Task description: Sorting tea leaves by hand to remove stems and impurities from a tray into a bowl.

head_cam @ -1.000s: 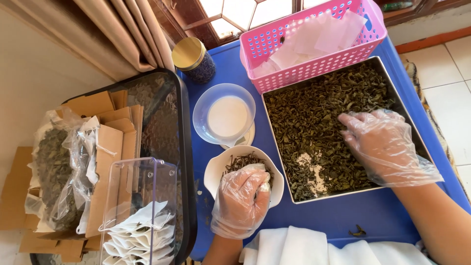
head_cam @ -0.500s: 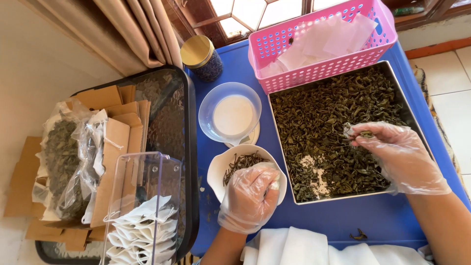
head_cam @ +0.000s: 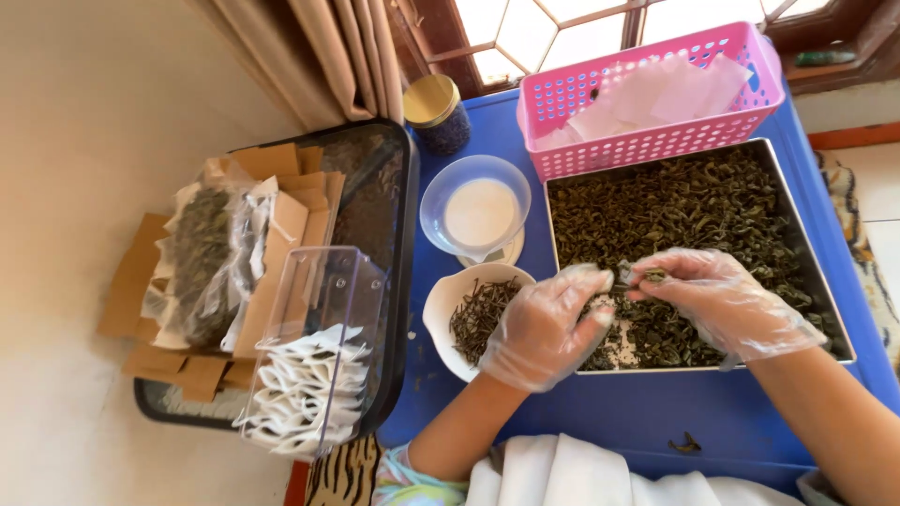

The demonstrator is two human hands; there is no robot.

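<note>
Two gloved hands meet over the near-left corner of a tray of dried leaves.

The right hand (head_cam: 722, 302) pinches a small dark leaf piece (head_cam: 653, 275) in its fingertip grip; the piece pokes leftward from the grip, too small to judge its long axis. The left hand (head_cam: 548, 326), fingers curled, reaches in from the left; I cannot tell whether its grip holds anything. Beneath lies the metal tray (head_cam: 837, 323) of leaves; just left, a white bowl (head_cam: 441, 305) of dark stems. Farther off on the blue tabletop (head_cam: 619, 412) stand a pink basket (head_cam: 647, 141) and a clear cup (head_cam: 475, 211).
</note>
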